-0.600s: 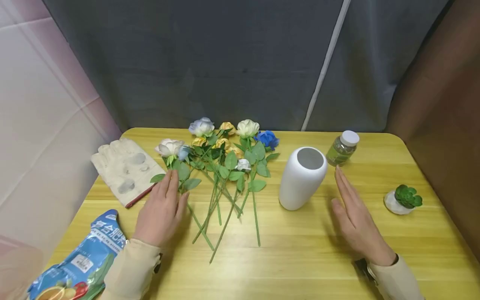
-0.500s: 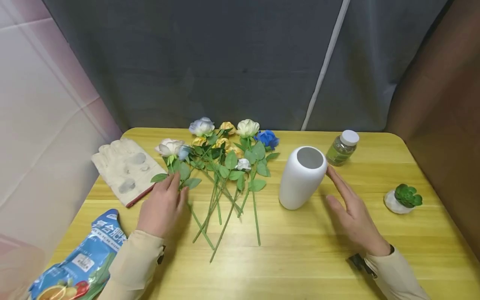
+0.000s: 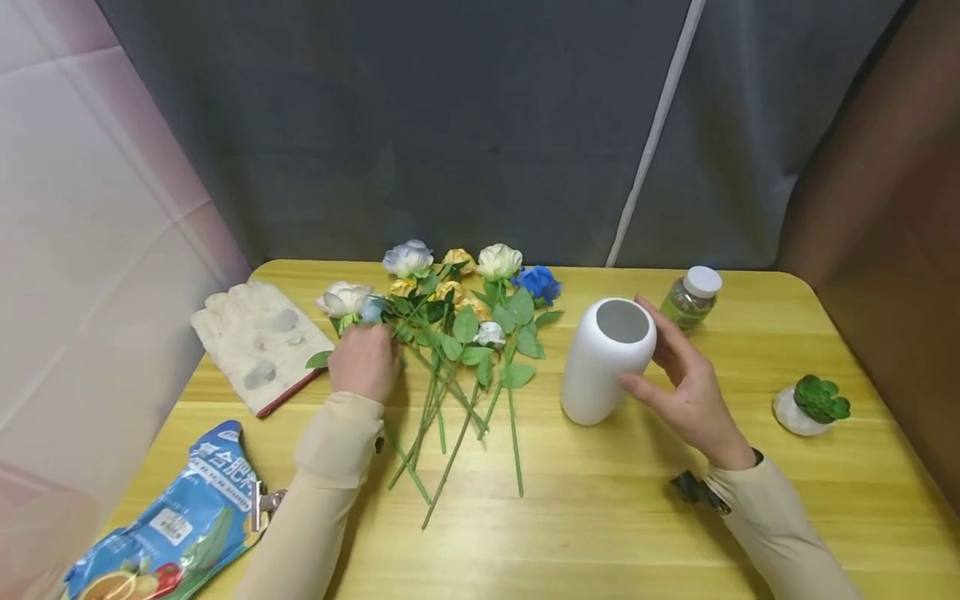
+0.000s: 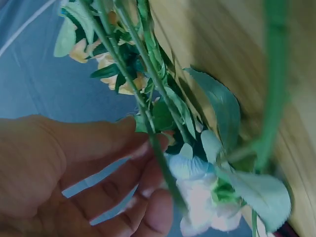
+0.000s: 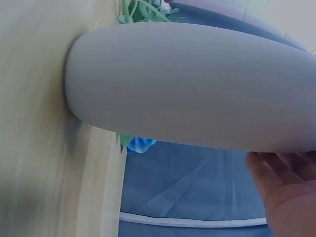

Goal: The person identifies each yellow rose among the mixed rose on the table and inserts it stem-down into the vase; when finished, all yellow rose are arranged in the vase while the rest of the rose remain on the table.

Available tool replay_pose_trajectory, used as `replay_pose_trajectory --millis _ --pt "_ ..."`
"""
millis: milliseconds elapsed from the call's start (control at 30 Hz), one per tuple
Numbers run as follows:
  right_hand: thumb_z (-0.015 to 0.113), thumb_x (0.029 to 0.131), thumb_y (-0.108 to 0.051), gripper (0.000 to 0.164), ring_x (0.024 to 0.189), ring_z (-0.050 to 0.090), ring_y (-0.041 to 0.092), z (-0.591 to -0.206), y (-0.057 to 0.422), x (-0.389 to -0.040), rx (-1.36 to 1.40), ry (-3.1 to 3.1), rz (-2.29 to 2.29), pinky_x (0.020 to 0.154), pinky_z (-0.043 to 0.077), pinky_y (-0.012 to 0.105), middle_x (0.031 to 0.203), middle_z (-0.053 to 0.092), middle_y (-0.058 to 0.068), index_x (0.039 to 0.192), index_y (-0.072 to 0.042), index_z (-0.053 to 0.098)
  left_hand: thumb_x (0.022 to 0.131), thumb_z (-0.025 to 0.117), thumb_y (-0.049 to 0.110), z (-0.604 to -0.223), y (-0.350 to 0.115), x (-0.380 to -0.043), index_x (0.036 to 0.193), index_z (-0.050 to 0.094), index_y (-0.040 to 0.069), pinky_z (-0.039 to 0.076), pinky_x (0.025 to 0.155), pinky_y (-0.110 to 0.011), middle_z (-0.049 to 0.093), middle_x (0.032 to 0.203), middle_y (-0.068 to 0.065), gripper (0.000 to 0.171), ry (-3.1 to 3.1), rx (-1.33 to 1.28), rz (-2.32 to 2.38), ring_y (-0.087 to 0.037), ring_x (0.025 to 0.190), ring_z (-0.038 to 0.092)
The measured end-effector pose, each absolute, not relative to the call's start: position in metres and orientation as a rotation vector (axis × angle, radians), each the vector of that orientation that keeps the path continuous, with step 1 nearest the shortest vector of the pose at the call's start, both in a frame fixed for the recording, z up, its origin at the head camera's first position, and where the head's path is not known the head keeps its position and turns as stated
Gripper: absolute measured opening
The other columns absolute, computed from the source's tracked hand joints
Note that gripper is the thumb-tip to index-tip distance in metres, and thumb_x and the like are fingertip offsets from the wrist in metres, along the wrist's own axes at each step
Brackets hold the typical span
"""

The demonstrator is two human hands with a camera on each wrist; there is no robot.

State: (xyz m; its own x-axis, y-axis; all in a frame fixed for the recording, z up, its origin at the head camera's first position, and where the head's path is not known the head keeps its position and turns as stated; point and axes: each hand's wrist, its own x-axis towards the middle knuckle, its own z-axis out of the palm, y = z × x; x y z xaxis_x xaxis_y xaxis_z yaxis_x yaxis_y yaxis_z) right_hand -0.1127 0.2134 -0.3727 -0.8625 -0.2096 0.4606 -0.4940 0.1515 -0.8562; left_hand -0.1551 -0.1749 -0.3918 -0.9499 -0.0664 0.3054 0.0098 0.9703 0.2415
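Observation:
My left hand (image 3: 365,362) reaches in among the artificial flowers at the left of the pile. In the left wrist view, its thumb and curled fingers (image 4: 111,140) pinch at a green flower stem (image 4: 123,69); the exact contact is partly hidden by stems and leaves. A white flower (image 3: 345,298) and a small pale blue flower (image 4: 190,167) lie beside the fingers. On the right, my right hand (image 3: 690,392) grips the white vase (image 3: 600,375) near its top, thumb at the front and fingers behind. The vase stands upright on the table.
Several other flowers, yellow, cream and blue (image 3: 537,284), lie with stems crossed mid-table. A work glove (image 3: 262,346) and a blue fertilizer bag (image 3: 176,517) are at the left. A lidded jar (image 3: 692,297) and a small potted succulent (image 3: 812,406) stand at the right.
My left hand has moved forward and right into the flowers, its fingers now bent down. My right hand has moved left and closed round the vase.

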Motion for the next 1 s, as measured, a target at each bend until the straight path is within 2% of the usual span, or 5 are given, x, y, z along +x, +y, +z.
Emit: replay_pose_trajectory --millis 233,400,767,900,1000 --pt "0.072 0.08 0.018 0.088 0.131 0.058 0.012 -0.37 0.209 -0.114 0.667 -2.231 1.719 0.107 0.047 0.017 0.156 0.049 0.012 0.157 -0.012 0.041 0.084 0.065 -0.004 -0.391 -0.172 -0.172 0.088 0.076 0.0 0.057 0.058 -0.062 0.072 0.083 -0.026 0.012 -2.806 0.114 -0.332 -0.045 0.08 0.067" --pt "0.072 0.079 0.019 0.089 0.129 0.059 0.013 -0.37 0.209 -0.115 0.689 -2.206 1.707 0.106 0.048 0.018 0.154 0.051 0.01 0.157 -0.011 0.041 0.084 0.064 -0.005 -0.392 -0.173 -0.176 0.088 0.074 -0.002 0.057 0.058 -0.061 0.071 0.082 -0.028 0.012 -2.809 0.092 -0.37 -0.048 0.075 0.068" --pt "0.072 0.081 0.018 0.088 0.13 0.059 0.015 -0.372 0.211 -0.114 0.671 -2.223 1.711 0.107 0.048 0.018 0.153 0.052 0.009 0.157 -0.013 0.041 0.089 0.063 -0.003 -0.385 -0.177 -0.174 0.09 0.069 -0.007 0.057 0.066 -0.058 0.07 0.086 -0.028 0.008 -2.707 -0.007 -0.559 -0.046 0.073 0.068" --pt "0.072 0.081 0.018 0.088 0.13 0.059 0.013 -0.373 0.211 -0.113 0.653 -2.232 1.712 0.106 0.048 0.017 0.153 0.052 0.012 0.157 -0.013 0.041 0.092 0.063 0.001 -0.371 -0.173 -0.17 0.093 0.069 -0.006 0.057 0.069 -0.051 0.072 0.086 -0.024 0.009 -2.66 -0.048 -0.793 -0.04 0.074 0.068" --pt "0.072 0.081 0.018 0.087 0.13 0.059 0.012 -0.373 0.209 -0.112 0.638 -2.236 1.706 0.105 0.049 0.018 0.151 0.053 0.016 0.156 -0.013 0.042 0.096 0.064 0.006 -0.359 -0.166 -0.165 0.1 0.069 -0.003 0.059 0.067 -0.039 0.073 0.088 -0.019 0.011 -2.633 -0.077 -1.049 -0.029 0.069 0.069"
